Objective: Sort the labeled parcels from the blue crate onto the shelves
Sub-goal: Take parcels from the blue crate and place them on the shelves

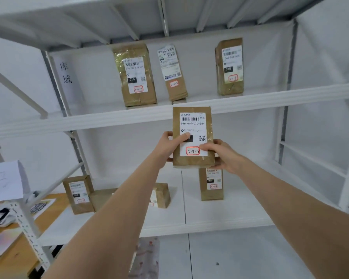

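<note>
In the head view, a brown paper parcel [192,137] is held upright in front of the shelving, its long axis vertical and its label facing the camera. The red-boxed mark near the label's foot reads 3-2-8. The left hand [170,147] clasps the parcel's left edge, thumb pressed flat across the label and fingers wrapped behind. The right hand [220,156] pinches the lower right corner, thumb on the front beside the red box. Both hands are closed on the parcel, and neither is clearly the nearer to the shelf.

The parcel's top edge overlaps the front lip of the upper shelf [270,100], so the board where it would stand lies up and farther in from the hands. On that shelf three parcels stand upright: one marked 3-2-4 [135,75] on the left, one marked 3-2-5 [172,72] in the middle, and a third [230,66] on the right, whose mark is too blurred to read surely. If the numbers run left to right, the likely spot is the bare stretch right of the third parcel. That would mean lifting the parcel over the lip and carrying it rightward, kept upright.

The lower shelf [230,214] carries more parcels, one [211,183] just below the right hand. The blue crate is not in view.
</note>
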Demonstrator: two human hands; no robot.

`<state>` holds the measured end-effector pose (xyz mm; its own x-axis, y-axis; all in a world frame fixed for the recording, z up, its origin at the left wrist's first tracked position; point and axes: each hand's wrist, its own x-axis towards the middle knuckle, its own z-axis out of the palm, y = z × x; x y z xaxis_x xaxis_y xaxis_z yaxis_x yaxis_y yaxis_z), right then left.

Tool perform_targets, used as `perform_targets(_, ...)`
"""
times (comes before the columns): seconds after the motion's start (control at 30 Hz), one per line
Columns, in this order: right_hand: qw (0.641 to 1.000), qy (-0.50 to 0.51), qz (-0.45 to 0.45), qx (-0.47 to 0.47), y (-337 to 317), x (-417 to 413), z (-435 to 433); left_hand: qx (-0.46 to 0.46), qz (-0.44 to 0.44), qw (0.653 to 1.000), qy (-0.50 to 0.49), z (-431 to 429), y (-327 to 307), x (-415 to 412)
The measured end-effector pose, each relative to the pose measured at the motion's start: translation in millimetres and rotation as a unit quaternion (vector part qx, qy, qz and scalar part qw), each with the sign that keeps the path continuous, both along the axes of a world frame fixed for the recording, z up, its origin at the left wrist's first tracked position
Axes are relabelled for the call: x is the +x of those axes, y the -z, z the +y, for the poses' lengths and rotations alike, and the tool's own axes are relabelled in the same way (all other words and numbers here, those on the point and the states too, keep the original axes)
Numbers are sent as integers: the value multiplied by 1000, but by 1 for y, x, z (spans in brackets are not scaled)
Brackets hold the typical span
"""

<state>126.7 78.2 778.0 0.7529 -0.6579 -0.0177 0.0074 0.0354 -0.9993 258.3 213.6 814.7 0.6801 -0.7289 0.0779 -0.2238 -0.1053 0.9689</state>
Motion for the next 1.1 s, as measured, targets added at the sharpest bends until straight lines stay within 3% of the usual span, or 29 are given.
perform_targets(0.23, 998, -10, 9, -56, -42, -28, -19, 44, -66, 994, 72, -1, -49, 1)
perform_targets(0.6, 989, 58, -106, -88, -134, -39, -27, -75, -122, 986, 90, -24, -149, -20)
perform_targets(0.87, 976, 113, -151, -105, -164, -43, -53, -138, -142, 976, 92, -70, -168, -32)
perform_targets(1.1, 956, 144, -174, -189, -191, -71, -123, -163, -182, 968, 61, -139, -182, -70)
